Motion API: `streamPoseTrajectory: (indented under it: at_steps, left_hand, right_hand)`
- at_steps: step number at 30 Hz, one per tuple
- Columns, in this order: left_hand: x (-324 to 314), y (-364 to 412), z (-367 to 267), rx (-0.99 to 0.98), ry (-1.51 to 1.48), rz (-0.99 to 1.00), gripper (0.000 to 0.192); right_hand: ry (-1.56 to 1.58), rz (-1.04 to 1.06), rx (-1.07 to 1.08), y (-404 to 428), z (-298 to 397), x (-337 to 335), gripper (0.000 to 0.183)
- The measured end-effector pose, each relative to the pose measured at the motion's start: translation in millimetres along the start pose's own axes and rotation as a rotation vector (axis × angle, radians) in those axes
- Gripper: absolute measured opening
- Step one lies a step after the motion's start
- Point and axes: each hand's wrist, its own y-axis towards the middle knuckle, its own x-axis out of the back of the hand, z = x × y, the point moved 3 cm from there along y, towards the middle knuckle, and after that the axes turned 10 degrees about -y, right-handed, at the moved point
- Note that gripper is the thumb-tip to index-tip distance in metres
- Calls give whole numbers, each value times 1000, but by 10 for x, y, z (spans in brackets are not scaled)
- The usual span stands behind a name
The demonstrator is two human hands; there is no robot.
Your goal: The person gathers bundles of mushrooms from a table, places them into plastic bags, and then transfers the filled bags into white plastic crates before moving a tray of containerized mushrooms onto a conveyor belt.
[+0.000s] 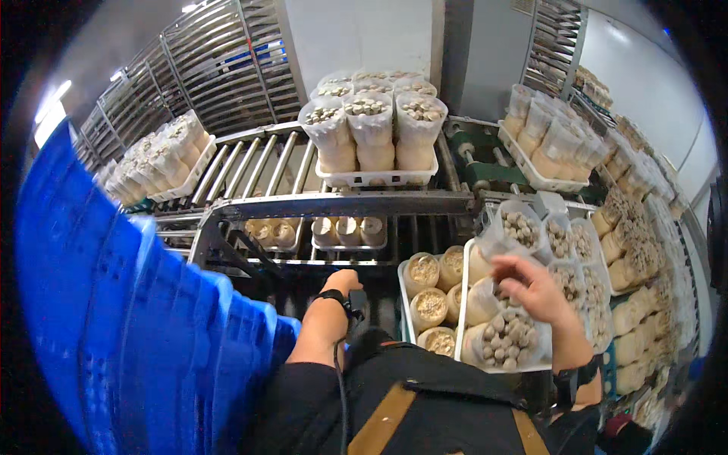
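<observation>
My right hand (532,290) hovers over a white crate (465,307) of mushroom bottles, with a gap showing between bent fingers and thumb. Below it, a clear plastic sleeve (483,298) stands around one bottle's neck; whether the fingertips touch it is hard to tell. Nearest to me, a bottle leans with a cluster of round grey-brown mushrooms (508,341) in its sleeve. My left hand (343,281) is curled in front of my body, fingers hidden, near the lower roller conveyor. To its right, a second crate (405,296) holds bottles without sleeves, their pale substrate tops (429,306) exposed.
Blue plastic crates (142,318) rise at my left. On the upper roller conveyor (261,162) stands a white tray (375,177) of sleeved mushroom bottles; similar trays sit left and right. Bottles (347,230) stand on the lower rollers. More mushroom bottles (631,227) line the right side.
</observation>
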Motion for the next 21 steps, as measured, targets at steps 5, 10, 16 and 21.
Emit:
streamPoseTrajectory:
  at_steps: [5, 10, 16, 21]
  left_hand:
    - [-255, 679, 670, 28, -44, 201, 49]
    - [-586, 1106, 1530, 16, -90, 380, 50]
    - [493, 1633, 1560, -138, -275, 115, 51]
    - [1640, 1547, 1343, -20, -643, -274, 45]
  right_hand:
    - [-355, 166, 128, 574, 130, 90, 44]
    - [-444, 260, 53, 1205, -36, 178, 43]
    - [-402, 430, 118, 2447, -540, 73, 48]
    - [-556, 504, 318, 3992, -1067, -677, 43]
